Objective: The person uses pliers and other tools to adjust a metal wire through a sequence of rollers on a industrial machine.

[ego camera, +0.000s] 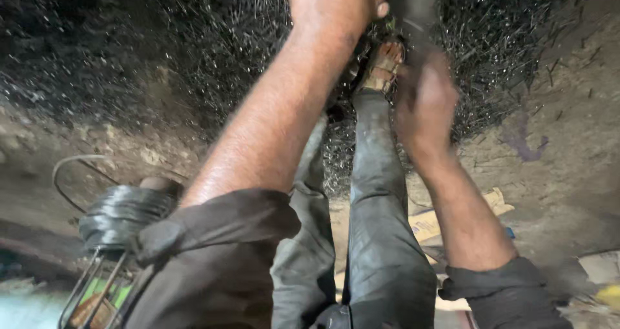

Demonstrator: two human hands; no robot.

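While both arms stretch forward over the legs, the pile of thin dark wire pieces [213, 38] spreads across the far part of the dirt floor [568, 142], shiny and tangled like short nails. The left hand [329, 6] is at the top edge, closed into a narrow grip just over the pile; what it holds I cannot tell. The right hand [423, 100] is blurred, so its grip I cannot tell either; it hangs beside a sandalled foot [382, 64] at the pile's near edge. A coil of dark wire [119, 216] rests on a metal frame [90, 284] at the near left. Cardboard scraps [429, 222] lie under the legs.
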